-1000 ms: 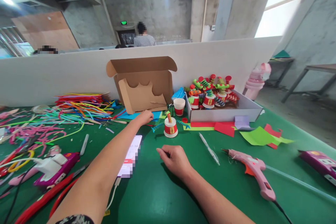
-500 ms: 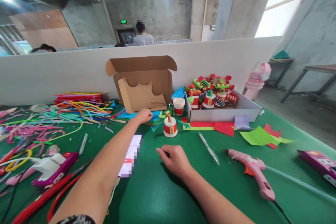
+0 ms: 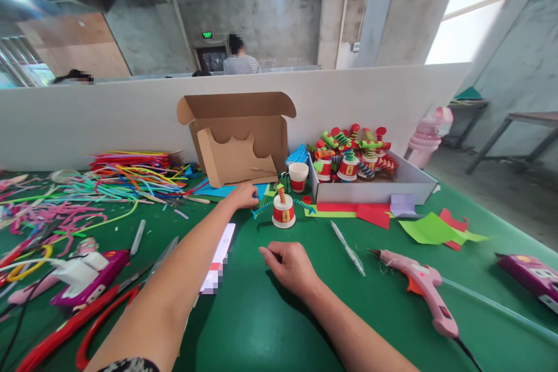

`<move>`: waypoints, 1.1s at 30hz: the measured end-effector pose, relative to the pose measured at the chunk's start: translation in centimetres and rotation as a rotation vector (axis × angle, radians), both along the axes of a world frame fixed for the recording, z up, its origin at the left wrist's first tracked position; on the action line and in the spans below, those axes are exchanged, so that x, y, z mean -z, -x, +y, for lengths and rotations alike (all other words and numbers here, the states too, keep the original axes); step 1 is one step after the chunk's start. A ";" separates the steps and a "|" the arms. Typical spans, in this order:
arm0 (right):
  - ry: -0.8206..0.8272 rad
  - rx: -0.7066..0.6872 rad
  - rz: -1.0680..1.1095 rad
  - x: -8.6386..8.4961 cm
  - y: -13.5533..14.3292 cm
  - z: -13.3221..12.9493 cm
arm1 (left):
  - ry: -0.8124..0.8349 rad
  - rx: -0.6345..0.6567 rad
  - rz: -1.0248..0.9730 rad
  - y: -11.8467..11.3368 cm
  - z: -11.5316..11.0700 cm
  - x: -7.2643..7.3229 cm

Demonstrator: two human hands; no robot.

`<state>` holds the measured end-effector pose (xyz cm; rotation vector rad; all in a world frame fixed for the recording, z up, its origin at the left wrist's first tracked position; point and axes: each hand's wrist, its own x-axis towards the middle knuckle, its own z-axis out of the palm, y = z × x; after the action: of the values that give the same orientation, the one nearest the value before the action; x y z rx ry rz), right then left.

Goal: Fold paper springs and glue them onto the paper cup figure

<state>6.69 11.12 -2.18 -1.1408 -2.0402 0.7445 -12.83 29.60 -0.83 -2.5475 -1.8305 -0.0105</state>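
My left hand (image 3: 244,196) reaches over the table to the coloured paper sheets (image 3: 262,190) by the cardboard box. Its fingers are curled downward, and whatever may be in them is hidden. Close to its right stands a paper cup figure (image 3: 283,212), upside down, with a red band, folded blue paper arms and a folded red and green paper strip on top. My right hand (image 3: 290,267) rests on the table in front of the figure, loosely closed, with nothing visible in it. A phone (image 3: 220,256) lies beside my left forearm.
Behind stand an open cardboard box (image 3: 242,154), a paper cup (image 3: 298,177) and a white box (image 3: 370,192) of similar figures. Right are a white pen (image 3: 347,248) and pink glue gun (image 3: 418,285). Left are red-handled scissors (image 3: 74,325), a power strip (image 3: 111,279) and pipe cleaners (image 3: 131,177).
My left hand has moved slightly right, and its fingers now point further down among the paper sheets. My right hand and the cup figure have stayed in place.
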 end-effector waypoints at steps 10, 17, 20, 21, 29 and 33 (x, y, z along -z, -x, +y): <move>-0.021 -0.005 -0.030 0.2 -0.2 0.2 | -0.048 -0.092 0.004 -0.5 -0.2 -0.3; -0.025 -0.022 -0.033 0.3 -0.1 0.1 | -0.155 -0.306 -0.191 0.2 0.3 0.2; -0.018 -0.019 -0.032 0.2 -0.1 0.1 | -0.132 -0.283 -0.301 0.0 0.7 0.6; -0.014 -0.020 -0.031 0.2 -0.1 0.1 | -0.121 -0.251 -0.337 -0.1 0.7 0.6; 0.002 -0.029 -0.043 0.1 -0.1 0.0 | -0.011 0.144 -0.017 0.0 -0.9 -0.5; -0.008 -0.019 -0.051 0.2 -0.1 0.1 | -0.153 -0.003 0.082 -0.8 -1.4 -0.8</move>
<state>6.77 11.18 -2.34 -1.1480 -2.0972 0.7230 -12.05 28.17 -0.06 -2.4050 -1.7328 -0.0440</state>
